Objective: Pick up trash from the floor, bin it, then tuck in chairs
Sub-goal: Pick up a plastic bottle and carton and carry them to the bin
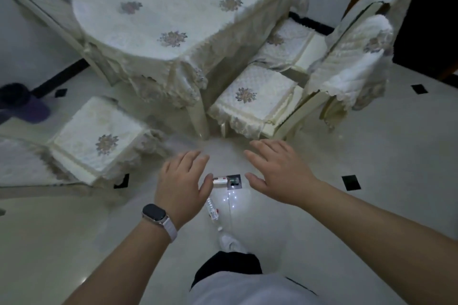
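Both hands hover palm-down over the glossy pale tiled floor (371, 156). The left hand (184, 186), with a dark smartwatch on a pale strap (155, 213) at its wrist, and the right hand (277, 176) each show a loose grip, fingers spread apart and holding nothing. A small white carton with red print (220, 180) lies on the floor between them, and a clear crumpled plastic bottle (212, 208) lies just nearer the person. A cream chair with a floral lace seat cover (99, 141) stands pulled out from the cloth-draped tabletop (173, 7).

Left hand (182, 186) and right hand (277, 171) outstretched, fingers relaxed.
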Motion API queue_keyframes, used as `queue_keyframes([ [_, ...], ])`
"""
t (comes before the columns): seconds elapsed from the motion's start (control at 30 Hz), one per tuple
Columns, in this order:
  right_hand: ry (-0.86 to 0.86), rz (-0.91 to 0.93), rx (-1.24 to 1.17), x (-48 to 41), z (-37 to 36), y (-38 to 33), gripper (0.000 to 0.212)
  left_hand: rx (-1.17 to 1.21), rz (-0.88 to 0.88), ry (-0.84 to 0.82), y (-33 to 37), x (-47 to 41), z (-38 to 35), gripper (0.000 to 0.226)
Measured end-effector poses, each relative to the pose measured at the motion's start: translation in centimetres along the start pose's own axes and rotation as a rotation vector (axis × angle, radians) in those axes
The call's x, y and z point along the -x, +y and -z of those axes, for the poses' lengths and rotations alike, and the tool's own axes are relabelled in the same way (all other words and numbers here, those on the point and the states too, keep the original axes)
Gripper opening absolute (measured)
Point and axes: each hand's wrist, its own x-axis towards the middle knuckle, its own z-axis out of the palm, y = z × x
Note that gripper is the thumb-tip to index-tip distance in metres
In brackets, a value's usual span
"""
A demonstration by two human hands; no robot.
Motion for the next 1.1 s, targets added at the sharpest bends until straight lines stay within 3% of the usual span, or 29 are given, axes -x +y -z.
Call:
queue_keyframes([
  [0.23, -0.125, 0.129, 0.027, -6.5, -1.2, 2.6, 0.049, 0.001, 0.134, 0.023, -3.4, -3.5, -2.3, 0.04],
  [0.53, -0.169, 0.377, -0.175, -15.6, -7.5, 3.5, 0.047, 0.031, 0.505, -0.032, -6.5, -3.5, -7.2, 0.047],
  [0.87, -0.462, 0.579, -0.269, -20.8, -25.3, 6.3, 0.045, 0.146, 0.994, -0.23, -6.8, -2.1, -21.3, 0.052],
  [1.1, -0.531, 0.519, -0.287, -19.1, -40.4, 7.1, 0.047, 0.307, 1.156, -0.138, -6.1, 0.4, -36.1, 0.048],
])
